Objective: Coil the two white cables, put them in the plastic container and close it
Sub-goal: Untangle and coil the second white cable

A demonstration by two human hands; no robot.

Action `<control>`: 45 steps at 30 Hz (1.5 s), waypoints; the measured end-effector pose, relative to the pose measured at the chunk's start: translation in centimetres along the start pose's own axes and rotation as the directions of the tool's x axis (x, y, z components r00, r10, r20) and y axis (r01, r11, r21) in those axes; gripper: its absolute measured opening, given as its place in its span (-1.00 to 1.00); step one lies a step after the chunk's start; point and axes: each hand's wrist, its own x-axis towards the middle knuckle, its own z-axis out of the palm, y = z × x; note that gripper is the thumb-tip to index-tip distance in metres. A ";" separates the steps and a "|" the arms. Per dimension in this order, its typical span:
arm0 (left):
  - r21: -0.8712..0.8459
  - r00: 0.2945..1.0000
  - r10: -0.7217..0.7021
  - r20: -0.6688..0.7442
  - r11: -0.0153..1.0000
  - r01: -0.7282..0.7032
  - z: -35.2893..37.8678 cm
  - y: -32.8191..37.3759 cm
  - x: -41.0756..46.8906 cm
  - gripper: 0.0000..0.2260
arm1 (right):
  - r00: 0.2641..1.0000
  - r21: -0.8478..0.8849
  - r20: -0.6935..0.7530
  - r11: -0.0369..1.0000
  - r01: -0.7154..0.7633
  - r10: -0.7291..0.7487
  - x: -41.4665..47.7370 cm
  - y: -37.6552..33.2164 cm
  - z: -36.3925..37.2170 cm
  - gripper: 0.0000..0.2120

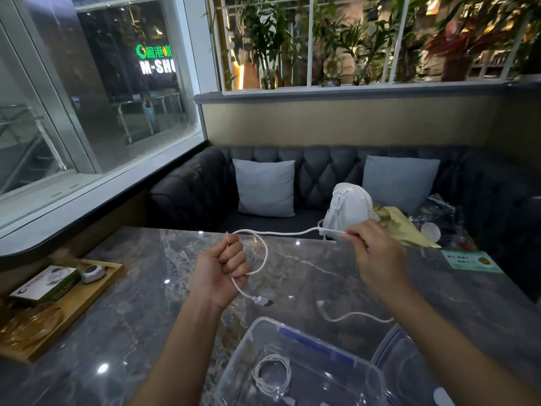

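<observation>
Left hand [222,271] fisted around a white cable [265,253] loop; right hand [377,253] pinches its far stretch, above the bench [140,303].

- One head-worn cam, wide-angle, with lines bowing toward the frame edges.
- It looks forward and down across the marble table [146,288] from the person's own side.
- Both forearms come in from the bottom edge. The left hand [222,268] and right hand [377,256] are mid-frame, close to the lens, with the white cable [281,233] strung between them.
- The plastic container [281,326] is nearest and is cut off by the bottom edge.
- On the far side, the sofa [187,189] faces the cam. The window [117,112] fills upper left and the planted partition [322,39] upper right.
</observation>
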 end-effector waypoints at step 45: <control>0.653 0.870 -0.476 0.127 0.700 0.288 2.9 -2.4 -1.6 -0.70 | 0.775 0.429 0.624 0.872 -0.238 -0.096 3.2 -1.4 -2.6 -0.80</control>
